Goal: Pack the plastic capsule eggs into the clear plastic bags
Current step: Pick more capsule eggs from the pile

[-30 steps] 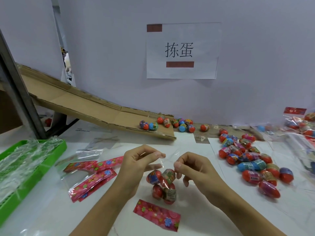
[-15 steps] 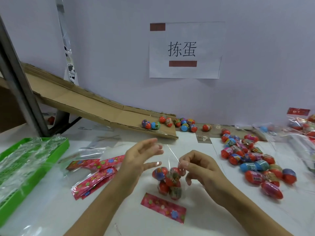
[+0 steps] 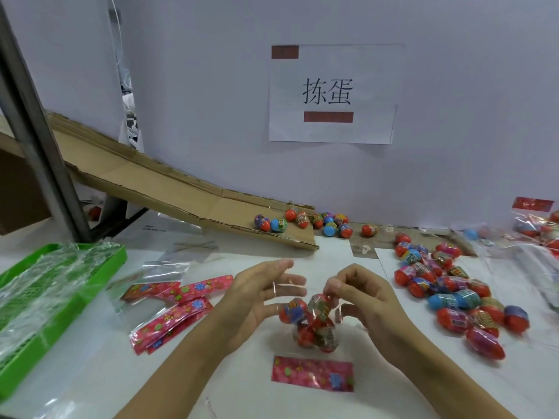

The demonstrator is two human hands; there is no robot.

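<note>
Since a second ago your left hand [image 3: 260,300] has let go and spread its fingers, just beside the clear plastic bag [image 3: 311,322] on the white table [image 3: 90,373]. Your right hand [image 3: 363,300] pinches the bag's top above the capsule eggs [image 3: 314,328] packed inside; loose eggs [image 3: 447,285] lie to your right.

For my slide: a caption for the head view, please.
Right hand pinches a filled clear bag; left hand open.

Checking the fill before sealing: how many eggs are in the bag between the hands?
4 in the bag: upper left egg, upper right egg, lower left egg, lower right egg; more may hide behind.
</note>
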